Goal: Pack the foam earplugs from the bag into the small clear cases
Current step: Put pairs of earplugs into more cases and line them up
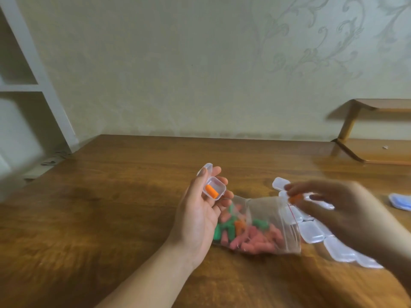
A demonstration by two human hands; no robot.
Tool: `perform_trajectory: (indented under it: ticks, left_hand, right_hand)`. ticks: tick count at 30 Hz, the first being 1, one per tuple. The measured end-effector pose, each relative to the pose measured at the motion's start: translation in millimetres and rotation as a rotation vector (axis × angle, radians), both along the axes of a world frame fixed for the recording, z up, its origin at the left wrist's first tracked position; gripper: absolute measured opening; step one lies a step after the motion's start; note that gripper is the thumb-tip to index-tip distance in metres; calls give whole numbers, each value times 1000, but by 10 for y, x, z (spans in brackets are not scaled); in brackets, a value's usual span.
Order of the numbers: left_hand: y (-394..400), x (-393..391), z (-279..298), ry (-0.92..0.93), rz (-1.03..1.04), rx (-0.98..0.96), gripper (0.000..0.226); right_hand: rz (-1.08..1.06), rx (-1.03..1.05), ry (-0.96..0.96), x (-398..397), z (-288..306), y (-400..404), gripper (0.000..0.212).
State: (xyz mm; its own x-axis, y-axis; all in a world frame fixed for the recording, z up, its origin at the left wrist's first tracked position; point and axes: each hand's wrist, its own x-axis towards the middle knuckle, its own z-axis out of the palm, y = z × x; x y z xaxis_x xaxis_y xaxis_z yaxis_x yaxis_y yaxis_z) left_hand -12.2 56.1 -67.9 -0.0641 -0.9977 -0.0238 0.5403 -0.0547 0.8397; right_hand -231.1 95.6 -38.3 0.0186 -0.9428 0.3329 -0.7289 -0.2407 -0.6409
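A: What are the hands doing?

B: The left hand point(200, 210) is palm-up above a brown wooden table point(111, 207), its fingers curled around a small open clear plastic case point(214, 188) with its hinged lid tipped back. 1 orange foam earplug point(211, 191) already lies inside. The right hand point(329, 210), blurred, pinches a second orange foam earplug point(295, 198) between thumb and fingertips, off to the right of the case.

A: Where is the supply?

B: A clear zip-top plastic bag point(266, 227) of pink, green and orange earplugs lies on the table between the hands, mouth towards the right. A cluster of closed clear cases point(311, 232) sits just beside it, partly under the right hand.

A: What could go wrong?

B: I judge the opening is narrow, so an off-centre drop could bounce the springy plug onto the table. Tilting the held case could spill the 1 inside.
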Motion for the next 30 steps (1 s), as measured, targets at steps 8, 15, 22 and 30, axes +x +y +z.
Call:
perform_trajectory:
  ticks: [8,15,22,30]
  left_hand:
    - [171,-85,1,10,-239,6,50]
    - [277,-142,10,-56,-446,-49,41]
    - [257,-143,-43,129,-492,-10,52]
    - [204,-74,-46,233,-528,78,64]
  right_hand:
    - [33,-279,-137,370,-34,142,26]
    - [12,-497,132,534,-125,153,17]
    - [-52,-488,242,552,-153,146,23]
    - [-49,-501,136,463,-128,140,24]
